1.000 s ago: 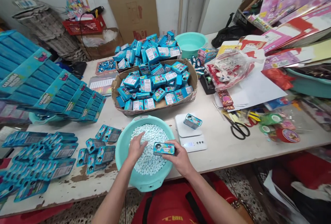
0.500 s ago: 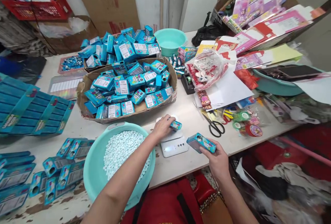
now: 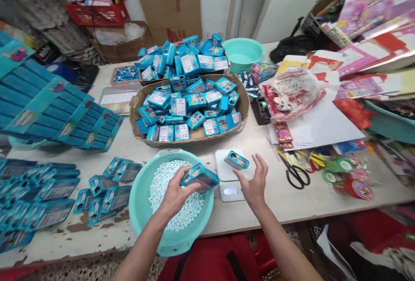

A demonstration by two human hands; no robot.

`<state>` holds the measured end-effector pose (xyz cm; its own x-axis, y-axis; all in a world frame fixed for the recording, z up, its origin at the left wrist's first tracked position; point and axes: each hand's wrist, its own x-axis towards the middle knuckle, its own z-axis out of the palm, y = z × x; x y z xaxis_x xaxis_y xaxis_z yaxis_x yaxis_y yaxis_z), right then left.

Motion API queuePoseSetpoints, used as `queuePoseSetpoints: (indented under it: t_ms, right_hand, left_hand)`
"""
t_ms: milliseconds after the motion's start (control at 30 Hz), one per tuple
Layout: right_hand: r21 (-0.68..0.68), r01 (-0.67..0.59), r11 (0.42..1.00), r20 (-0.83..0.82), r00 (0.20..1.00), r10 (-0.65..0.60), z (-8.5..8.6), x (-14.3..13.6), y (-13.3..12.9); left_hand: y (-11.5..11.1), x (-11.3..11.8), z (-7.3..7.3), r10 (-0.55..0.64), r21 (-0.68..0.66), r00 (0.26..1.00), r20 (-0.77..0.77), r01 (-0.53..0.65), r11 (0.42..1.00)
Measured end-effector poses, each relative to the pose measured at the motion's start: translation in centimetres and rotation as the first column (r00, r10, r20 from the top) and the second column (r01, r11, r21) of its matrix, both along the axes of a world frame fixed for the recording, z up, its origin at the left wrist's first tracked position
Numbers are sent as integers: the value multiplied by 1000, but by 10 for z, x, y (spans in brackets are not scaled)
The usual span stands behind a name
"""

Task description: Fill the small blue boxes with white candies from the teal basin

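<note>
My left hand [image 3: 177,192] grips a small blue candy box [image 3: 200,178], tilted over a turquoise basin [image 3: 138,207]. White candies [image 3: 186,214] are heaped in the basin. Just right of it is a white digital scale [image 3: 223,166], and another blue box [image 3: 237,160] with a round hole in one face rests on its plate. My right hand [image 3: 256,179] is empty, thumb and fingers spread beside that second box; whether the thumb touches it I cannot tell.
Behind the scale, a cardboard tray [image 3: 191,139] holds many blue boxes. More boxes [image 3: 106,192] lie at left, near a stacked blue display [image 3: 65,108]. Scissors [image 3: 295,175], a tape dispenser [image 3: 261,110] and tape rolls [image 3: 339,166] sit to the right.
My left hand has moved from the scale to above the basin and now holds a box there. My right hand, which held a box, is empty by the scale. The view has swung left.
</note>
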<state>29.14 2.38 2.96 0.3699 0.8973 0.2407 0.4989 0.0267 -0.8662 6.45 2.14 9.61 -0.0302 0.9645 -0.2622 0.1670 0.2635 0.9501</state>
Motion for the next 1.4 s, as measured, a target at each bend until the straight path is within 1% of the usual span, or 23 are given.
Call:
queuePoseSetpoints:
  t_ms: [33,67,100,133,167,200,233,267,333,400,500,600,767,900,967,1000,1100,1167,1200,1233,1300,1367,1400]
  right_hand:
    - [-7,-84,996,14,996,84,9,-9,-10]
    - [-60,-229,972,-15,973,229,19,-18,-19]
    - [-163,-390,906,-85,921,381,28,-28,-27]
    - [-263,-522,811,-178,853,491,36,-38,-33]
    - [-345,-608,715,-262,794,549,44,-48,-37]
    - [-405,-647,646,-313,762,567,50,-57,-39]
    - [-438,-653,618,-324,756,569,56,-65,-40]
    - [-451,-638,624,-295,766,570,60,-72,-40]
    - [-451,-591,668,-175,793,583,65,-84,-38]
    - [-467,-567,678,-72,789,611,64,-94,-38]
    - [-510,-568,646,-40,766,642,57,-103,-42]
    - [-524,-579,624,-80,763,641,51,-104,-48]
    - [-550,-534,642,-119,811,573,42,-97,-50]
    - [-498,-612,615,-400,791,463,36,-91,-55]
    - [-424,-649,632,-576,732,365,33,-85,-61]
    - [-384,-648,658,-650,696,305,32,-80,-66]
    - [-304,-521,797,-779,618,107,24,-53,-81]
    - [-291,-317,903,-780,625,-32,16,-23,-89]
    - [-293,-183,938,-755,646,-110,11,-5,-92]
    - [-296,-38,955,-714,672,-194,6,14,-93]
    - [-293,230,928,-601,711,-366,-6,54,-92]
    - [-283,382,880,-494,728,-476,-20,88,-88]
    - [-286,404,869,-458,739,-494,-27,101,-85]
  left_hand:
    - [-9,-1,-3,-19,10,1000,6,19,1000]
    - [-17,-1,-6,-42,15,999,19,42,999]
    - [-24,0,-9,-59,9,997,44,58,998]
    - [-31,-1,-12,-55,-10,994,90,56,998]
    - [-36,-2,-14,-23,-39,987,160,30,999]
    - [-40,-5,-16,42,-80,967,250,-22,997]
    - [-42,-8,-18,129,-126,927,351,-90,988]
    - [-43,-13,-20,220,-174,863,455,-156,972]
    - [-40,-22,-23,354,-258,702,617,-245,935]
    - [-35,-30,-29,420,-333,619,664,-258,907]
    - [-30,-33,-41,517,-469,596,614,-251,847]
    - [-32,-30,-52,587,-537,518,622,-264,801]
    - [-34,-25,-54,640,-587,464,612,-277,761]
    - [-32,-25,-44,620,-564,430,657,-266,782]
    - [-30,-27,-40,600,-554,445,665,-245,796]
    - [-29,-29,-39,582,-545,472,662,-230,806]
    - [-27,-40,-44,520,-520,611,596,-199,831]
    - [-25,-49,-53,521,-552,703,484,-217,805]
    - [-24,-53,-58,535,-577,732,422,-238,781]
    - [-23,-55,-64,555,-602,746,368,-263,754]
    - [-21,-58,-72,600,-630,741,302,-317,709]
    - [-20,-57,-75,621,-630,730,285,-346,696]
    - [-19,-56,-75,621,-632,733,278,-348,693]
